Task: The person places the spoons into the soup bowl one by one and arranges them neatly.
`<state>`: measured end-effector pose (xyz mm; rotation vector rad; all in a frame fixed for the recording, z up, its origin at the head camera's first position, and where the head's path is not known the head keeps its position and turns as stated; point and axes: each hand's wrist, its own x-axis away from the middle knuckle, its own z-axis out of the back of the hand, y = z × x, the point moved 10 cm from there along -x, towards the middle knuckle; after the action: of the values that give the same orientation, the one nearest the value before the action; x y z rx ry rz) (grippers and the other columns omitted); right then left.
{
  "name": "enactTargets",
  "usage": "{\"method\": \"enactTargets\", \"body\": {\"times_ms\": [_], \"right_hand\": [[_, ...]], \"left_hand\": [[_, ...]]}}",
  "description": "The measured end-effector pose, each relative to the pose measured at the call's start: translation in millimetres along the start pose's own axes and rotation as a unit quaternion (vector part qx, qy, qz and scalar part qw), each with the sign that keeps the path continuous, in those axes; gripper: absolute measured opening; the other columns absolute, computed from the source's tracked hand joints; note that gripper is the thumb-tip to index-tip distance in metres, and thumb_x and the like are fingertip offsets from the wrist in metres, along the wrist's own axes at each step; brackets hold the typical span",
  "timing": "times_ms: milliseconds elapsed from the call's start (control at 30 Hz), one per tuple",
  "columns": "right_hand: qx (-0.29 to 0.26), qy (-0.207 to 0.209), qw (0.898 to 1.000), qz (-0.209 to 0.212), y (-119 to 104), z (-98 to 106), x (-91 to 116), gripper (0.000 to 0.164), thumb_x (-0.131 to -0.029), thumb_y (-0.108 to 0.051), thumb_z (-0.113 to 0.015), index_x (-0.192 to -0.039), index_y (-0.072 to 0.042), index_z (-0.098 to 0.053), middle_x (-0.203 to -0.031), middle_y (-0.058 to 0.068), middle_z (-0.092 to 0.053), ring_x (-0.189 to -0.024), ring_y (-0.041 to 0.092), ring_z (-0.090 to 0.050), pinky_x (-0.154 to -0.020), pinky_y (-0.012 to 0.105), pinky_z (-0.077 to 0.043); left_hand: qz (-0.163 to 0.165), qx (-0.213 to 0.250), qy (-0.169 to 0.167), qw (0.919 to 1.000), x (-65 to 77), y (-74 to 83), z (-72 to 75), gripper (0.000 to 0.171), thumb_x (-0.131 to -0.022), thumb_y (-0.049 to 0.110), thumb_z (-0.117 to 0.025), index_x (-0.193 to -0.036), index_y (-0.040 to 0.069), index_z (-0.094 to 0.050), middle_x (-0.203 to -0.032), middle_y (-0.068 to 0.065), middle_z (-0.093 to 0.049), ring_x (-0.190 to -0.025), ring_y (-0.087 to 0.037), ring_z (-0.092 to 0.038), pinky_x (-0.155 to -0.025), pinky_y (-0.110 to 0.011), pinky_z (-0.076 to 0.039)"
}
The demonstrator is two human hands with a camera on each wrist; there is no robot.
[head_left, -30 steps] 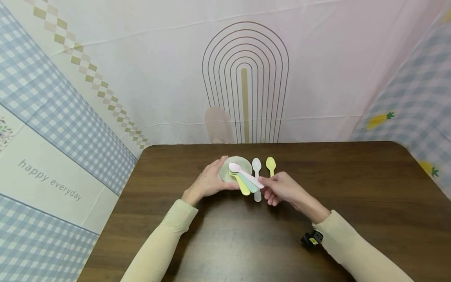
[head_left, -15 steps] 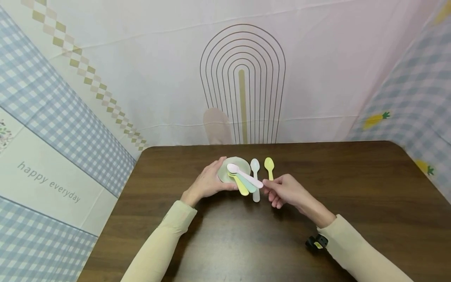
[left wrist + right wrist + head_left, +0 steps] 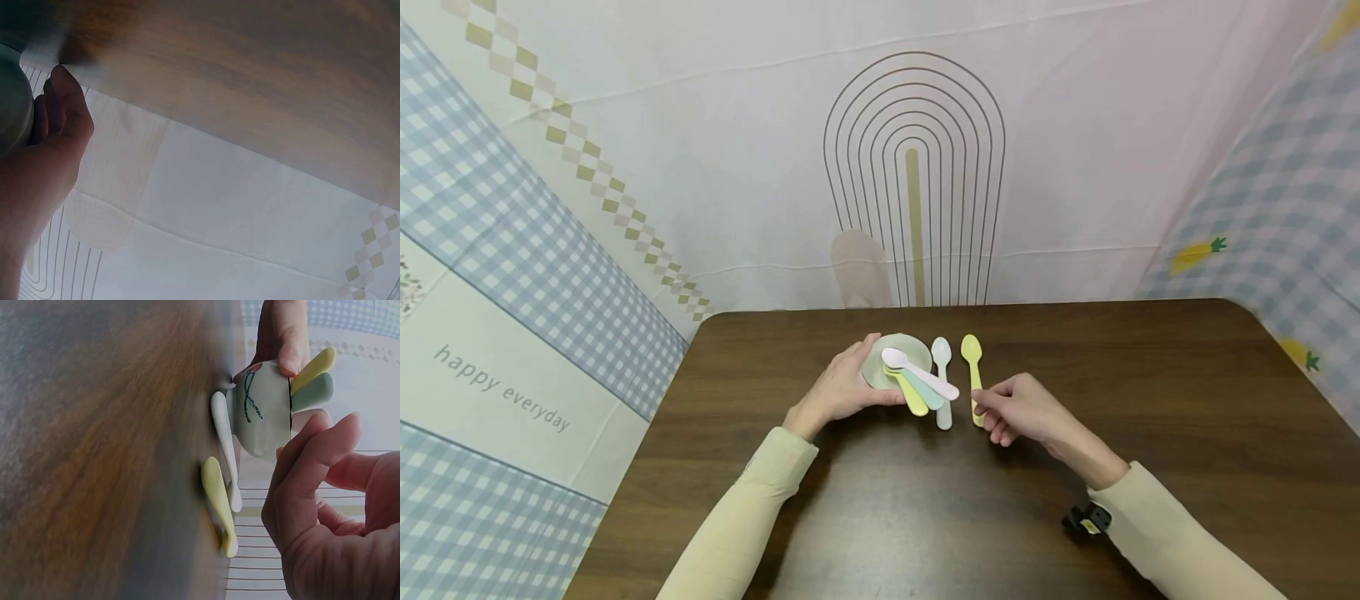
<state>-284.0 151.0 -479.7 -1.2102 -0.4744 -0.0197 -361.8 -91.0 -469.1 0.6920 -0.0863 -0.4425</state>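
Backdrop: pale cloth, printed with nested arches.
Worktop: dark brown wood grain, rounded far corners.
Left hand: fingers and thumb curled round the bowl.
Right hand: fingers loosely bent, holding nothing, near the outer yellow spoon.
Bowl: pale green, upright on the worktop, dark lines on its wall.
Pink spoon, green spoon, inner yellow spoon: heads within the bowl, handles fanned over its rim, pink uppermost.
White spoon: on the worktop, just right of the bowl.
Outer yellow spoon: on the worktop, right of the white one, apart.
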Motion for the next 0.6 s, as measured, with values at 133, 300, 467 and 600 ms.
{"method": "enactTargets", "body": {"times_ms": [133,300,467,600], "right_hand": [[0.010,0.005,1.000,-0.002,1,3,4,0.036,-0.111,-0.021,-0.062,-0.101,0.011,-0.074,-0.066,-0.002,-0.064,-0.055,0.006,-0.062,-0.053,0.022,-0.057],[0.032,0.020,0.999,-0.006,5,8,7,0.034,-0.110,-0.021,-0.064,-0.097,0.009,-0.074,-0.066,-0.001,-0.063,-0.056,0.008,-0.062,-0.054,0.023,-0.057],[0.045,0.042,0.998,-0.001,8,17,9,0.033,-0.108,-0.021,-0.065,-0.095,0.007,-0.074,-0.067,0.000,-0.061,-0.056,0.009,-0.062,-0.054,0.025,-0.058],[0.055,0.056,0.997,-0.010,12,23,11,0.030,-0.107,-0.021,-0.067,-0.098,0.007,-0.074,-0.067,0.001,-0.062,-0.056,0.009,-0.063,-0.055,0.026,-0.059]], "left_hand": [[-0.006,-0.002,0.002,1.0000,-1.1,-5.7,-3.1,0.118,-0.076,0.065,-0.091,-0.166,0.006,-0.043,-0.158,-0.019,-0.059,-0.134,-0.037,-0.063,-0.113,-0.055,-0.052],[0.002,0.001,0.001,1.0000,-2.8,-10.7,-5.6,0.119,-0.075,0.064,-0.092,-0.167,0.007,-0.042,-0.162,-0.019,-0.057,-0.139,-0.037,-0.061,-0.116,-0.054,-0.051],[0.011,-0.002,-0.003,0.9999,-1.8,-7.9,-4.3,0.116,-0.077,0.058,-0.093,-0.167,0.006,-0.041,-0.164,-0.021,-0.054,-0.144,-0.039,-0.058,-0.119,-0.056,-0.049],[-0.007,-0.002,0.006,1.0000,-5.6,-18.4,-9.7,0.120,-0.075,0.070,-0.090,-0.167,0.009,-0.042,-0.163,-0.020,-0.055,-0.142,-0.039,-0.060,-0.117,-0.053,-0.051]]}}
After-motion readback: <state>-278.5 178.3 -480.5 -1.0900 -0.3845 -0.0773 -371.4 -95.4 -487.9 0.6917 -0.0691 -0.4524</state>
